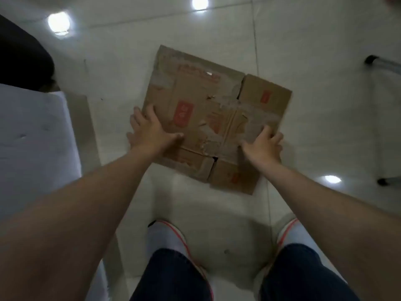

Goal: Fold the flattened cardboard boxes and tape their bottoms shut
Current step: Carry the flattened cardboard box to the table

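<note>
Taking hold of the flattened box (204,109), which lies on the floor (308,61) beyond the feet. Left hand (152,129) lies spread over its left edge; right hand (264,144) curls round the right edge. Folding not begun; judged next: lift and square it open.

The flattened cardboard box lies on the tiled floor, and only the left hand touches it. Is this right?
Not quite: in the head view both the left hand and the right hand touch the flattened cardboard box, which does lie on the tiled floor.
</note>
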A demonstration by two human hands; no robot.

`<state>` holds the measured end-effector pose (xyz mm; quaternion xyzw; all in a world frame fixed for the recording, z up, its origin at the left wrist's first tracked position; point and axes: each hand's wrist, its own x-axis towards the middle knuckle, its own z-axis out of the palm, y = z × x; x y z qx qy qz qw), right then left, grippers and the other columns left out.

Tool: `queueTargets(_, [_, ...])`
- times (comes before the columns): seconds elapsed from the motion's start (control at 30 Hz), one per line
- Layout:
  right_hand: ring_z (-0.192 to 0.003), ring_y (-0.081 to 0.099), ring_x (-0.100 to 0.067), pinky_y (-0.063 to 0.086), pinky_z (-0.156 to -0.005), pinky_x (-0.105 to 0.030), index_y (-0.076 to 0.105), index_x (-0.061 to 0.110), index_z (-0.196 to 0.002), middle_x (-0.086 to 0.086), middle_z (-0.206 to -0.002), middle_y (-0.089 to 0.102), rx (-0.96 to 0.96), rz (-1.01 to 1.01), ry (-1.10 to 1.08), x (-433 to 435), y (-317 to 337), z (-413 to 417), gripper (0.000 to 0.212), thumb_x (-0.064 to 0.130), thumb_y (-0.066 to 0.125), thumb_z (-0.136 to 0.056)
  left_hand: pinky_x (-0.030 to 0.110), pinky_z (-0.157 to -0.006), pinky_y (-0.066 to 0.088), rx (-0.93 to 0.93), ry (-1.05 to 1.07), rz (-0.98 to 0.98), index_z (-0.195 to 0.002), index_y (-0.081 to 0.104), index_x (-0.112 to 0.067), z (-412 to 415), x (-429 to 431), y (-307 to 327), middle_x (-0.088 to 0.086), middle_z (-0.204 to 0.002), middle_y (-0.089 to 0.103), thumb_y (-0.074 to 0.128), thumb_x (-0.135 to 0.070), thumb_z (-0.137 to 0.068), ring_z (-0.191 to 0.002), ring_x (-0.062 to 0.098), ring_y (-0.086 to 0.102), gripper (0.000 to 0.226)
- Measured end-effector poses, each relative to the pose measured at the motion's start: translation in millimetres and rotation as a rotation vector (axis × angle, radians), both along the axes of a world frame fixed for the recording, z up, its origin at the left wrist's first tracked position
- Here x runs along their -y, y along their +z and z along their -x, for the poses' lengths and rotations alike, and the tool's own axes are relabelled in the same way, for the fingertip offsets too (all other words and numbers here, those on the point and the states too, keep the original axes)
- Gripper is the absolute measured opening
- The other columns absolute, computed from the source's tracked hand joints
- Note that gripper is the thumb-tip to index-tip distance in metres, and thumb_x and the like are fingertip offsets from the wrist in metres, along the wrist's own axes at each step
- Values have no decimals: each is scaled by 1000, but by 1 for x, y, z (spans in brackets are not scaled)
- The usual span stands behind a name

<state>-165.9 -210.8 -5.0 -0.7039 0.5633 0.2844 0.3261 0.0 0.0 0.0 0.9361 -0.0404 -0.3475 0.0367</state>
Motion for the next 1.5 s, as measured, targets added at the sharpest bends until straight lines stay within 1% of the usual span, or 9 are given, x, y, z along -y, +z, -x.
queueTargets(0.23, [-138,26,-42,34,-111,-55,17,18,-153,-17,-153,25,111,146,-341,6,-26,-3,105,42,86,-77,61,-108,38,43,125,48,-160,5,-26,-9,1,-26,21,-154,25,95,-65,-49,-141,43,27,148])
queueTargets(0.33, [-142,27,-41,33,-114,-52,20,12,-156,-13,-156,24,134,174,-319,18,-10,-5,107,34,88,-76,55,-113,35,24,199,112,-162,3,-18,-15,-3,-9,22,-155,23,97,-62,-48,-143,43,26,153])
queueTargets(0.43, [-141,28,-39,35,-113,-49,23,12,-154,-10,-155,24,178,193,-287,28,29,-20,104,26,89,-75,50,-110,39,51,260,155,-155,17,-13,-20,-1,31,20,-148,31,97,-61,-47,-138,42,34,142])
queueTargets(0.6, [-140,28,-36,35,-111,-46,21,15,-156,-10,-152,25,310,218,-215,51,142,-75,103,22,86,-77,49,-110,44,101,362,232,-147,26,-7,-54,9,149,17,-148,35,97,-55,-54,-137,38,40,126])
queueTargets(0.73, [-138,28,-37,35,-110,-47,20,15,-156,-11,-150,24,381,239,-135,69,256,-146,100,24,84,-79,49,-97,49,222,324,198,-140,32,-4,-101,26,271,18,-143,43,93,-60,-58,-130,38,48,117])
queueTargets(1.07, [-140,29,-39,35,-110,-48,17,13,-156,-15,-152,24,581,328,0,150,574,-338,103,30,84,-79,56,-98,51,416,375,301,-148,28,-3,-267,95,581,19,-146,41,90,-63,-63,-134,41,44,121])
queueTargets(1.23, [-146,23,-41,30,-116,-51,14,12,-158,-17,-158,21,650,393,53,221,703,-442,106,31,84,-81,57,-98,52,482,407,358,-147,28,-5,-360,159,699,18,-144,42,89,-66,-61,-132,41,47,122])
queueTargets(1.4, [-142,29,-43,38,-109,-54,10,15,-159,-18,-155,22,690,402,179,291,806,-553,109,35,83,-81,54,-101,50,529,449,357,-148,28,-5,-461,220,803,19,-146,42,88,-67,-62,-134,40,46,123])
queueTargets(1.5, [-149,16,-42,34,-113,-56,4,16,-161,-16,-161,12,755,379,223,324,866,-621,113,34,83,-83,51,-101,49,547,468,372,-149,27,-3,-527,249,861,19,-148,41,88,-68,-62,-135,39,45,124])
